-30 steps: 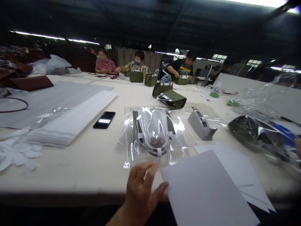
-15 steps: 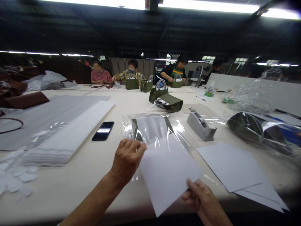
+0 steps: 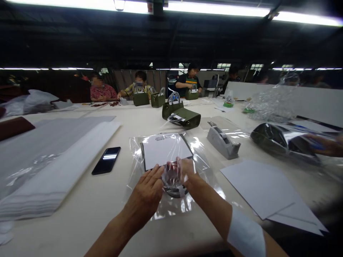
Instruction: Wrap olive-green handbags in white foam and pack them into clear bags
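A clear plastic bag (image 3: 134, 157) lies flat before me with a dark green handbag (image 3: 187, 144) inside it. A white paper sheet (image 3: 163, 150) covers most of the handbag's face, under the clear film. My left hand (image 3: 150, 189) rests on the bag with its fingers stretched out, tips at the sheet's lower edge. Reaching into the bag, my right hand (image 3: 186, 169) is at the same edge; film and motion smear its fingers. A dark curved handle (image 3: 175, 193) shows below them.
A phone (image 3: 106, 160) and layered white foam sheets (image 3: 66, 167) lie left. To the right are a grey tape dispenser (image 3: 223, 142), loose white sheets (image 3: 262, 189) and a wrapped dark bag (image 3: 276, 142) near another person's hand (image 3: 328, 144). Green handbags (image 3: 184, 117) stand farther back.
The white sheet, held in both hands before, now lies inside the plastic bag over the handbag. My right hand has moved left and forward into the bag; my left hand has flattened.
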A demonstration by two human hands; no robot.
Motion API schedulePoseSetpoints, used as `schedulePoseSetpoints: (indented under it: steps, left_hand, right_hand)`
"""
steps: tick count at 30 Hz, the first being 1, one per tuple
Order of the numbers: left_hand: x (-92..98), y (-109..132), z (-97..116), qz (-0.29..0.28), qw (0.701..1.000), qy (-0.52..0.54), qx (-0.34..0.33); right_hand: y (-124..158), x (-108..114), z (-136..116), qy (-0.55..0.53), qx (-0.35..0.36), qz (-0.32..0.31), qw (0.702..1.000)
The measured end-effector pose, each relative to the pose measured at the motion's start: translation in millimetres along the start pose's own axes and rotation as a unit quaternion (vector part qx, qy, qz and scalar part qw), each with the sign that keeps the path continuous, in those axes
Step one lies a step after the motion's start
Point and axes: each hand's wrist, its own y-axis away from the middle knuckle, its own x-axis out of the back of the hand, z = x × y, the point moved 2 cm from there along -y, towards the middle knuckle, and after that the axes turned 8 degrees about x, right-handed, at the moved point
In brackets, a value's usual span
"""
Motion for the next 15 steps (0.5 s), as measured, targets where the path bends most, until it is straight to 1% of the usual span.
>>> schedulePoseSetpoints:
  steps: [2, 3, 5, 7, 8, 9, 10, 11, 12, 13, 14, 15]
  left_hand:
    - [-11.8, 1, -4, -0.032, 0.999, -0.007, 0.006]
    - [-16.2, 2, -6, -0.04, 0.999, -0.011, 0.002]
    - [-22.1, 4, -10, -0.035, 0.999, -0.019, -0.013]
    - [-25.7, 6, -15, -0.026, 0.999, -0.017, -0.028]
    - [-27.1, 6, -17, -0.023, 0.999, -0.012, -0.032]
    - [-28.0, 7, -20, -0.022, 0.999, -0.005, -0.036]
    - [-28.5, 8, -21, -0.021, 0.999, 0.002, -0.041]
    - [-28.5, 9, -22, -0.021, 0.999, 0.008, -0.045]
    - [-27.9, 9, -22, -0.018, 0.999, 0.01, -0.048]
    - [-27.0, 10, -21, -0.014, 0.999, 0.007, -0.052]
    - [-26.2, 10, -19, -0.012, 0.998, -0.002, -0.061]
    - [-25.7, 10, -16, -0.011, 0.997, -0.016, -0.073]
  right_hand:
    - [4, 1, -3, -0.008, -0.031, 0.028, 0.999]
    - [10, 3, -8, -0.01, -0.042, 0.039, 0.998]
    - [32, 13, -21, -0.013, -0.048, 0.058, 0.997]
    - [62, 33, -35, 0.028, -0.014, 0.055, 0.998]
    - [78, 48, -40, 0.08, 0.016, 0.054, 0.995]
    - [92, 67, -45, 0.157, 0.056, 0.052, 0.985]
    - [105, 89, -49, 0.255, 0.095, 0.062, 0.96]
    - [114, 115, -52, 0.361, 0.137, 0.077, 0.919]
    - [119, 141, -54, 0.465, 0.175, 0.088, 0.863]
    - [120, 166, -54, 0.561, 0.192, 0.082, 0.801]
    - [118, 190, -53, 0.643, 0.186, 0.079, 0.739]
    - [113, 212, -51, 0.716, 0.155, 0.079, 0.676]
